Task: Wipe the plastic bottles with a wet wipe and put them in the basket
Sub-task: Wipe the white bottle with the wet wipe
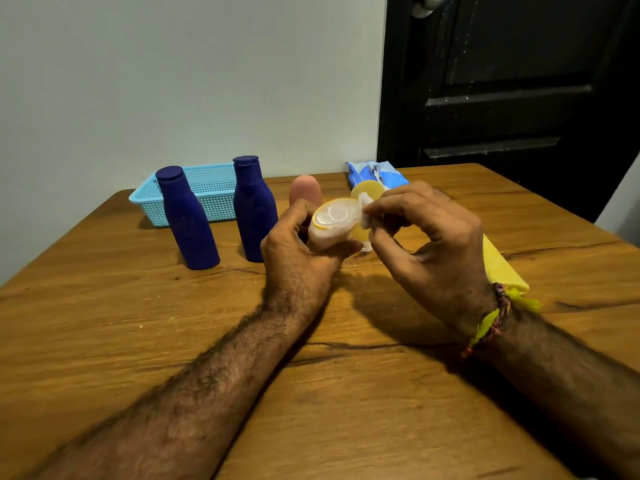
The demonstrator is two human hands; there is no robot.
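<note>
My left hand (294,237) grips a small white bottle (330,225) with a yellow-rimmed end turned toward me. My right hand (429,244) pinches a white wet wipe (366,211) against the bottle's right edge. Two dark blue bottles (188,220) (254,209) stand upright on the wooden table (311,393), left of my hands. A pink bottle (304,190) stands behind my left hand, partly hidden. A yellow bottle (367,190) stands behind the wipe, mostly covered. The light blue mesh basket (211,192) sits at the back left, behind the blue bottles.
A blue and white wet wipe pack (377,173) lies at the table's back edge by the wall. A yellow cloth (502,268) lies under my right wrist. A dark door (502,81) stands behind the table on the right.
</note>
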